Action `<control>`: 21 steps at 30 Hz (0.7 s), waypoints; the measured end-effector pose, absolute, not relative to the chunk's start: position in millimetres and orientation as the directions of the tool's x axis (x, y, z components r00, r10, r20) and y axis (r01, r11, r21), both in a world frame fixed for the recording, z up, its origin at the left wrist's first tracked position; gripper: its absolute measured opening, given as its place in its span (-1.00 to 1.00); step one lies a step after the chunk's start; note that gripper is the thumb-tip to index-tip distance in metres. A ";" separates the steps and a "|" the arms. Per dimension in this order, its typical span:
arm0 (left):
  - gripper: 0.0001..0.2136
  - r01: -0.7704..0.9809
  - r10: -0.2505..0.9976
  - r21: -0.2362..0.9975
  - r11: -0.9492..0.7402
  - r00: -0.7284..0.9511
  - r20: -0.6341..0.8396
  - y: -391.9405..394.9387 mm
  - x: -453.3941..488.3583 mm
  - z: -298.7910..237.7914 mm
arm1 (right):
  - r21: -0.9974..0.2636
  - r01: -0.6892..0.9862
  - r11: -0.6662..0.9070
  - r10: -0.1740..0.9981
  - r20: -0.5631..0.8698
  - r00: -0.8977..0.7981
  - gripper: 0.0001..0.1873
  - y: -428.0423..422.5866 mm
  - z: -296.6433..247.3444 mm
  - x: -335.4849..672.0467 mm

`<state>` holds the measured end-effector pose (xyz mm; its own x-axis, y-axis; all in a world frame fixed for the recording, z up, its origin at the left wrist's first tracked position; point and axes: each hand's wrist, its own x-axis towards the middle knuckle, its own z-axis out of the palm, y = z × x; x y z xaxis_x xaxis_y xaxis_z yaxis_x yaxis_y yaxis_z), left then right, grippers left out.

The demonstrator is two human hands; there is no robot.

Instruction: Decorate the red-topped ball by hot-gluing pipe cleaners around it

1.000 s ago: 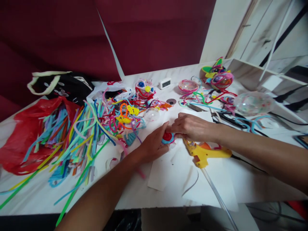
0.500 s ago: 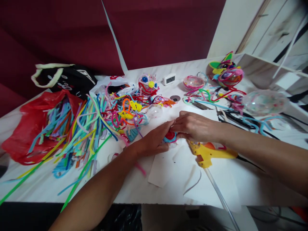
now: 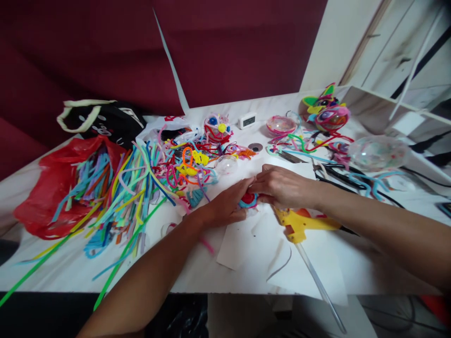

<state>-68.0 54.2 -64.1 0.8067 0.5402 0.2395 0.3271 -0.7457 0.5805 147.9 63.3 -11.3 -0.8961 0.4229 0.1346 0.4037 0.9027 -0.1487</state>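
Note:
Between my two hands is a small red and light-blue pipe-cleaner piece, mostly covered by fingers. My left hand is closed around its left side. My right hand pinches at its upper right, fingertips against the left hand's. What lies under the fingertips is hidden. Just below my right hand a yellow hot glue gun lies on white paper, a clear glue stick jutting from it. Left of my hands, a clear plastic ball rests beside a heap of bent pipe cleaners.
A red plastic bag and loose pipe cleaners spread over the left. Behind stand a decorated ball, a white digital clock and a clear bowl. Pliers and a clear half-sphere lie right.
The whole view has shifted slightly. Both hands keep nearly the same grip and place around the pipe-cleaner piece.

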 end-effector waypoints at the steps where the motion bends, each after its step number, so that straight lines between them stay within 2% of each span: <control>1: -0.24 0.324 0.537 0.580 -0.748 0.809 0.240 54.4 -68.2 -64.1 | -0.156 0.409 0.899 0.430 0.140 -0.892 -0.86 62.6 -11.1 147.7; 9: -0.21 0.351 0.570 0.619 -0.702 0.798 0.195 50.2 -68.3 -58.1 | -0.127 0.432 0.893 0.447 0.142 -0.883 -0.94 58.6 -10.0 145.1; 21: -0.22 0.339 0.552 0.592 -0.731 0.803 0.223 49.4 -68.1 -62.7 | -0.104 0.472 0.875 0.482 0.106 -0.870 -0.88 53.0 -5.0 143.3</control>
